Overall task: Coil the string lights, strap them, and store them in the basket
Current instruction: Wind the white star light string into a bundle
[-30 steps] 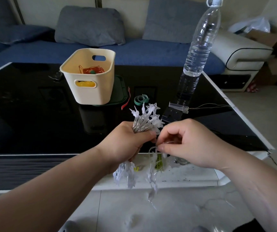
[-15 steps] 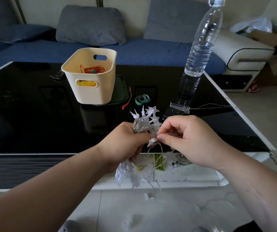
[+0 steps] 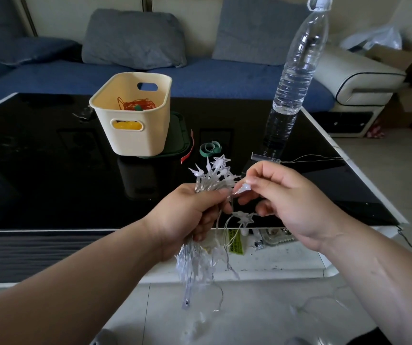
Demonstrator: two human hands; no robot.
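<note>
Head view: left hand (image 3: 187,215) fisted round string lights (image 3: 212,180) bundle, centre frame; stars poke out at 12 o'clock, loops hang at 6. Right hand (image 3: 282,200) pinches one bulb at bundle's 3 o'clock. Basket (image 3: 135,135) at 10 o'clock, green strap (image 3: 209,148) beside it, unused. Risks: hanging loops likely slip from fist and tangle; loose tail at 5 o'clock may snag table (image 3: 50,183) edge.
</note>
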